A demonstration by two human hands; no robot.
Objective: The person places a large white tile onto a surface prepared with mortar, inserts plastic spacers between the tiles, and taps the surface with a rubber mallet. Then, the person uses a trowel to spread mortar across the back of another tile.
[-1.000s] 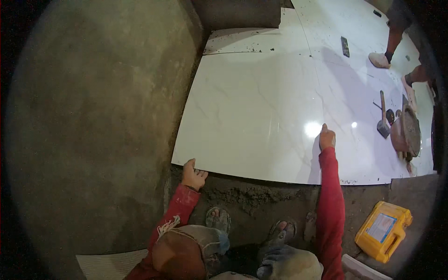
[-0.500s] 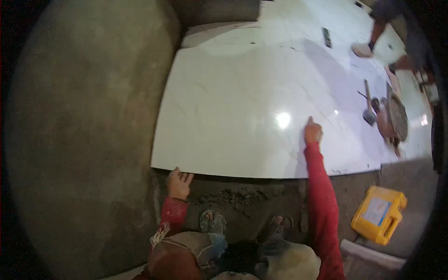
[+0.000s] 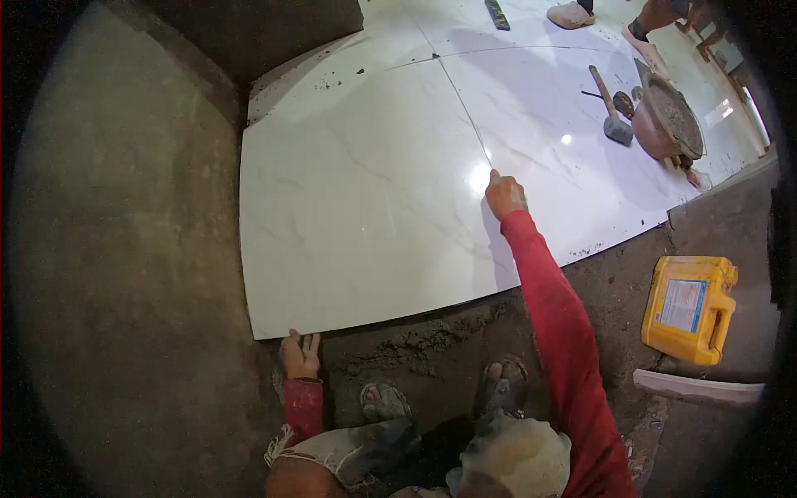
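Note:
A large white veined floor tile [image 3: 349,224] lies over dark mortar [image 3: 407,353] beside the grey wall. At its near left corner, my left hand [image 3: 300,357] has its fingers apart, with the fingertips at the edge. My right hand [image 3: 506,197] is on the seam between this tile and the one to its right, index finger stretched along the joint and other fingers curled; whether it holds anything is hidden.
Upper right are a mallet [image 3: 614,120], a bowl of mortar [image 3: 662,124], dark small tools and another person's feet [image 3: 571,15]. A yellow jerrycan [image 3: 685,307] lies at right above a pale strip [image 3: 697,386]. A dark block [image 3: 274,29] borders the tiles' far left.
The view has shifted, so the tiles, jerrycan and bowl sit differently in the picture. Both hands remain at about the same places on the tile's edge and seam.

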